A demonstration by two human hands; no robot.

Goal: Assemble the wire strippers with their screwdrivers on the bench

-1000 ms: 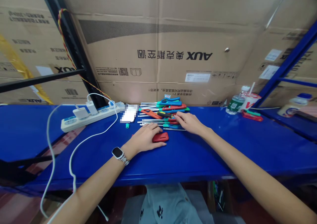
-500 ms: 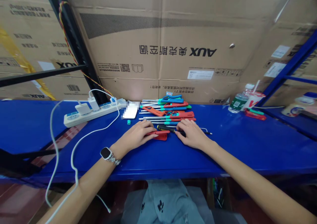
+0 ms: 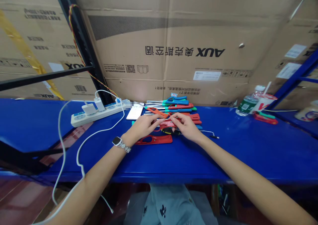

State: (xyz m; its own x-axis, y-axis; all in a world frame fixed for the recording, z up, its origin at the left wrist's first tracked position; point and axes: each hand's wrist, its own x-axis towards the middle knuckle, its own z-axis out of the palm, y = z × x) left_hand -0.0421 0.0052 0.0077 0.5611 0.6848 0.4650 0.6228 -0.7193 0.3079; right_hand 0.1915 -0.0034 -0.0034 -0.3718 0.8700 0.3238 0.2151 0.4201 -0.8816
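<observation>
Both hands meet over the middle of the blue table. My left hand (image 3: 146,127) is closed on the left part of a red plastic piece (image 3: 162,125). Fingers of my right hand (image 3: 185,125) pinch the same piece at its right end. Below them on the table lies a red handle shell (image 3: 159,139) with an oval hole. Partly hidden under my hands is a black and yellow screwdriver (image 3: 169,131). Behind them several lighters (image 3: 179,100) with metal rods and red, blue and green handles lie in a row.
A white power strip (image 3: 104,112) with chargers and cables sits at the left, near a white phone (image 3: 135,111). On the right stand a bottle (image 3: 245,105) and a cup (image 3: 260,102), with a red item (image 3: 265,118) before them. A cardboard sheet (image 3: 159,29) rises behind.
Both hands have come together and lifted a red piece, and my right hand has left the screwdriver. A red shell now lies uncovered on the table. The view has shifted slightly.
</observation>
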